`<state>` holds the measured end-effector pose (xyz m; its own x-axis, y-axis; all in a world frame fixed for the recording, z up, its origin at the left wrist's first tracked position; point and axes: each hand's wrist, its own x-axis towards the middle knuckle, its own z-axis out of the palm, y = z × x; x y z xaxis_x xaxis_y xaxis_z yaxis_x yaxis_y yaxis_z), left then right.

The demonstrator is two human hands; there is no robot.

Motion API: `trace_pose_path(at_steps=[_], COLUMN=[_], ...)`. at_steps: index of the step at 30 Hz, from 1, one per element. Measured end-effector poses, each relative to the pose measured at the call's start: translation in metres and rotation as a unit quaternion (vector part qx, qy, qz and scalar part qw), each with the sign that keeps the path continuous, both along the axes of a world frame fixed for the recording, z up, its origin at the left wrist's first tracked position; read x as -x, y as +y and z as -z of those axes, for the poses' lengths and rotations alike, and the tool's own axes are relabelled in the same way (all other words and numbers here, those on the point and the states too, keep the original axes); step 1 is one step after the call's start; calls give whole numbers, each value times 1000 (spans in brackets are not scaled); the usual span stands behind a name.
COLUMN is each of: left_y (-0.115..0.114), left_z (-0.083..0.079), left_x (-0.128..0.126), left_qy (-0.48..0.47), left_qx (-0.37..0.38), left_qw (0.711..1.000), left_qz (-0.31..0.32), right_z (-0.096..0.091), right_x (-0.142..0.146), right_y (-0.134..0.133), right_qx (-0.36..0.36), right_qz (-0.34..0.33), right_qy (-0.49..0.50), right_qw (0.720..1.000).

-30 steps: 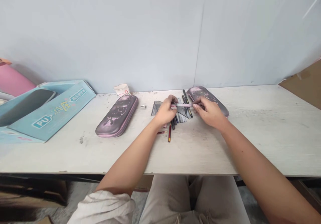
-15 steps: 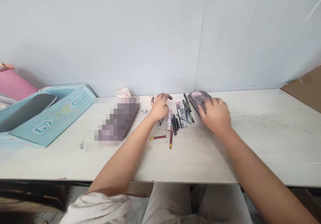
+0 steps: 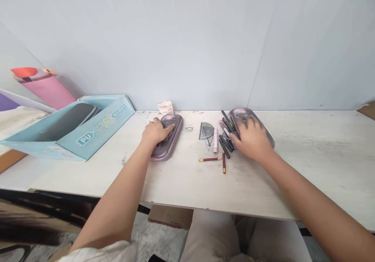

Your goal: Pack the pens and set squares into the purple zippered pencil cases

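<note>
My left hand [image 3: 156, 132] lies on top of a dark purplish pencil case [image 3: 172, 137], its thumb stretched out to the right and its fingers spread. On a second, similar pencil case [image 3: 242, 115] to the right rests my right hand [image 3: 253, 137], also with fingers apart. Several dark pens [image 3: 225, 146] lie bunched against the second case, close to my right thumb. Left of them are a pink tube [image 3: 216, 140], a clear protractor [image 3: 206, 130] and a metal pencil sharpener [image 3: 188, 128]. Two short dark red pencils, one lying sideways [image 3: 208, 159] and one lengthwise [image 3: 224, 163], sit nearer the front.
A light blue open box [image 3: 96, 131] holding a grey case [image 3: 72, 122] stands at the left, with a pink item [image 3: 49, 90] behind it. A crumpled white paper cup [image 3: 165, 107] stands by the wall. At the far right shows a cardboard box [image 3: 367, 109].
My left hand has moved left, from over the stationery onto the left pencil case, uncovering the protractor. My right hand stays on the right case. The view has turned left.
</note>
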<state>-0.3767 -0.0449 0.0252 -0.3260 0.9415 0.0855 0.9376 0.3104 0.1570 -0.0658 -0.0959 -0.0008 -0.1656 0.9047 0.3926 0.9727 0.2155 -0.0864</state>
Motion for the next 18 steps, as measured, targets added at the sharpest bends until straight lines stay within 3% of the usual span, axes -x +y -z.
trace_pose_path(at_steps=[2,4,6,10,13,16,18], left_y=[3,7,9,6,-5,-22,-32], left_z=[2,3,3,6,2,-15,-32], left_x=[11,19,23,28,25,12,-3], left_qy=[-60,-94,-129,-269,-415,-545,-567], left_qx=[40,53,60,69,91,101,104], left_qw=[997,994,989,960,905,827,797], left_qz=[-23,-31,-29,-26,-6,92,180], right_z=[3,10,19,34,29,0,-32], right_x=[23,42,54,60,59,57,52], right_y=[-12,-21,-21,2,24,39,44], right_qx=[-11,-1,5,-17,-33,-53,-70], right_qz=[-158,-308,-364,-283,-246,-238,-248], right_qy=[-39,-77,-98,-95,-60,38,131], right_qw=[987,948,926,954,967,969,957])
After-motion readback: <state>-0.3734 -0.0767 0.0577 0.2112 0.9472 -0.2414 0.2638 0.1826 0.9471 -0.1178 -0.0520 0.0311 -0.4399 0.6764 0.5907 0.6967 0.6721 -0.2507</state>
